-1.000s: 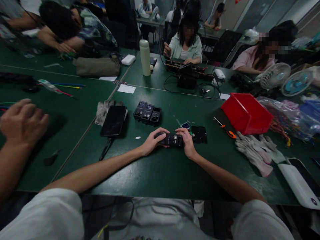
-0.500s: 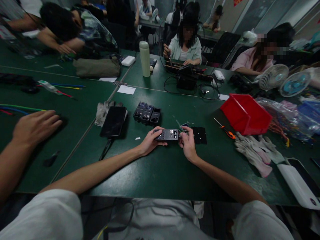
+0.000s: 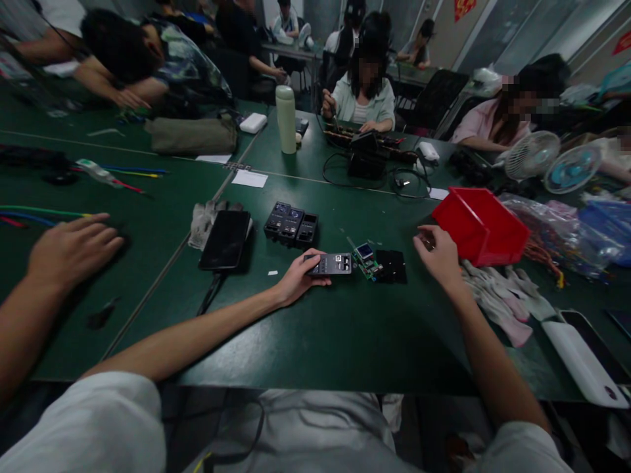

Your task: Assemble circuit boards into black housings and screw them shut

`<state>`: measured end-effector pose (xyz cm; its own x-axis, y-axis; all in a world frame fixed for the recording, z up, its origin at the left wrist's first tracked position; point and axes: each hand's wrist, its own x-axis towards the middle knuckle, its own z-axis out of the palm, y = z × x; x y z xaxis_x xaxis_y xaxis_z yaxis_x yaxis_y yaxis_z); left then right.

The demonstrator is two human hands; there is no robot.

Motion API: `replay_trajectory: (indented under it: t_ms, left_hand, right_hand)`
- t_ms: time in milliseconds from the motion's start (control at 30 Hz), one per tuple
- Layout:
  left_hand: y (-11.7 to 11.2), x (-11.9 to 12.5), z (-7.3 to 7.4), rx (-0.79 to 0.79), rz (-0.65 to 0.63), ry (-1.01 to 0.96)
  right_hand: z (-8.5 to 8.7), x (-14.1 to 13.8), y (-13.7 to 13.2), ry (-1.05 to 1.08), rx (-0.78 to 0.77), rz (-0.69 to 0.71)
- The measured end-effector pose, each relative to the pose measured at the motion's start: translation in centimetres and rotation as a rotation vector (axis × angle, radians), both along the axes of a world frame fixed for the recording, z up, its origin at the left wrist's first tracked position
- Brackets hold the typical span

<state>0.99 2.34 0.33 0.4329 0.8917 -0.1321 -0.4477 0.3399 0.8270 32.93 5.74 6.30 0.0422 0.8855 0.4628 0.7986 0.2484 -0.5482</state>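
My left hand grips the left end of a small black housing that rests on the green table; its face shows pale slots. Just right of it lie a green circuit board with a small blue screen and a flat black piece. My right hand is off to the right beside the red bin, fingers curled downward over the tabletop. What lies under those fingers is hidden.
A black phone lies on a grey glove, with black modules beside it. White gloves and a white device sit right. A neighbour's hand rests on the left table. Other people work across the tables.
My right hand let go of the housing and moved right to the spot by the red bin where an orange-handled screwdriver lay. The circuit board now lies uncovered. The left hand kept hold of the housing.
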Motion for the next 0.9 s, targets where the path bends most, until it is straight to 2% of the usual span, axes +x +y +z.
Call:
replay_trajectory:
  t_ms: [67, 133, 267, 400, 600, 800, 900]
  left_hand:
    - [0.0, 0.0, 0.0, -0.004, -0.003, -0.002]
    - [0.0, 0.0, 0.1, -0.008, -0.006, -0.002]
    - [0.0, 0.0, 0.2, -0.010, -0.006, -0.005]
    - [0.0, 0.1, 0.2, -0.018, 0.011, -0.008]
    - [0.0, 0.0, 0.1, 0.004, 0.002, -0.011]
    - [0.0, 0.0, 0.0, 0.001, -0.003, -0.010]
    - [0.0, 0.0, 0.0, 0.003, -0.001, -0.012]
  right_hand:
    - [-1.2, 3.0, 0.0, -0.328, -0.100, -0.046]
    - [-2.5, 5.2, -0.5, -0.556, -0.203, -0.086]
    - [-4.5, 7.5, -1.7, -0.746, -0.302, -0.160]
    - [-5.2, 8.1, -2.0, -0.806, -0.303, -0.230]
    - [-5.2, 8.3, -1.8, -0.874, -0.262, -0.384]
    - [-4.6, 7.7, -1.6, -0.867, -0.230, -0.388]
    - [-4.6, 7.4, -1.4, -0.849, -0.299, -0.395]
